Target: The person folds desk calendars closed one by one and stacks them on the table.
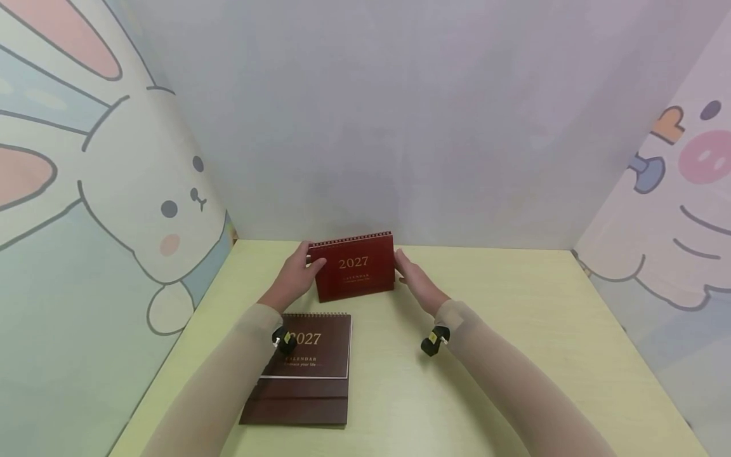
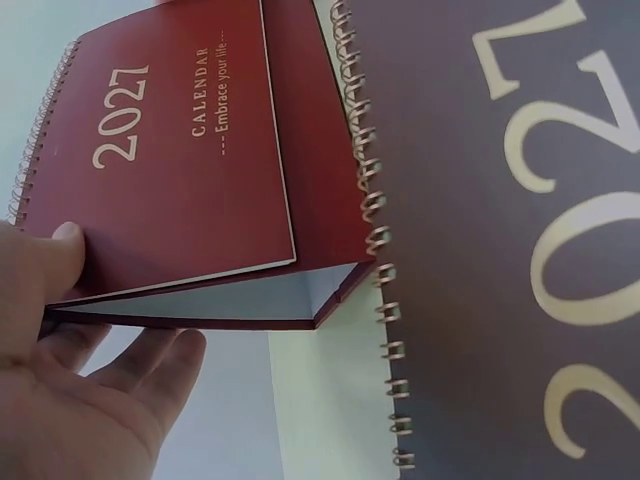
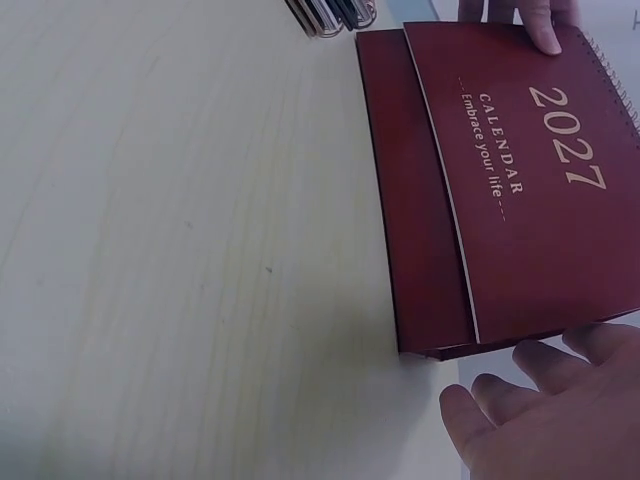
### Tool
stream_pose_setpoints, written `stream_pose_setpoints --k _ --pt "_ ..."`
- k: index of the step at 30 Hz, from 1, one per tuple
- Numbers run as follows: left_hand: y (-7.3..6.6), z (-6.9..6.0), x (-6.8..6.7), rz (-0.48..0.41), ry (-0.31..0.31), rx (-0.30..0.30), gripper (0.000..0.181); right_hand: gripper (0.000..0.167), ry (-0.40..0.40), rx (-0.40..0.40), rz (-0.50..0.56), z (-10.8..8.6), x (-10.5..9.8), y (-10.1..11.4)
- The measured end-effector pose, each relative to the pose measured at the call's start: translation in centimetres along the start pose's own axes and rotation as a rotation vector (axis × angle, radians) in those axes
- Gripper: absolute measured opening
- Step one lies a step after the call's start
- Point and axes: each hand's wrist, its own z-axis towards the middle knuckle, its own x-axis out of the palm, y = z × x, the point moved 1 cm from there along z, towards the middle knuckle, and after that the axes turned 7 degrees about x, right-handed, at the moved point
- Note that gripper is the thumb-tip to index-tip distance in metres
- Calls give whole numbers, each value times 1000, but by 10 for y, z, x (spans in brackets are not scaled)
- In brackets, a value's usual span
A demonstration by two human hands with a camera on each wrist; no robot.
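Note:
A red 2027 desk calendar (image 1: 355, 284) stands propped up like a tent near the back of the table, its spiral binding on top. My left hand (image 1: 292, 278) grips its left side, thumb on the front cover and fingers behind, as the left wrist view shows. At the opposite side edge is my right hand (image 1: 421, 284), its fingers (image 3: 548, 368) extended along the edge; whether they all touch it is hard to tell. A second, darker 2027 calendar (image 1: 328, 365) lies flat nearer me, partly under my left forearm.
The pale yellow table (image 1: 485, 298) runs back to a plain light wall (image 1: 400, 127). Side walls printed with a cartoon rabbit (image 1: 137, 184) and a cartoon pig (image 1: 657, 235) border it left and right.

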Motion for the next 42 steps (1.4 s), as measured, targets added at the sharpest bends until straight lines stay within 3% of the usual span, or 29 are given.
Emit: stream_pose_setpoints --k 12,21,26,35,42 --pt "1 1 2 20 -52 33 44 84 -15 21 -15 -3 0 2" --pt "-4 -1 0 52 -88 71 40 87 -12 9 -16 -4 -1 0" --pt "-15 -3 -3 39 -134 107 37 92 -32 30 -12 -2 -1 -2" --pt "-29 -5 -6 17 -190 133 30 72 -84 -92 -59 4 2 -1" --pt "-31 -7 -5 28 -244 165 30 54 -156 -74 -74 2 4 4"
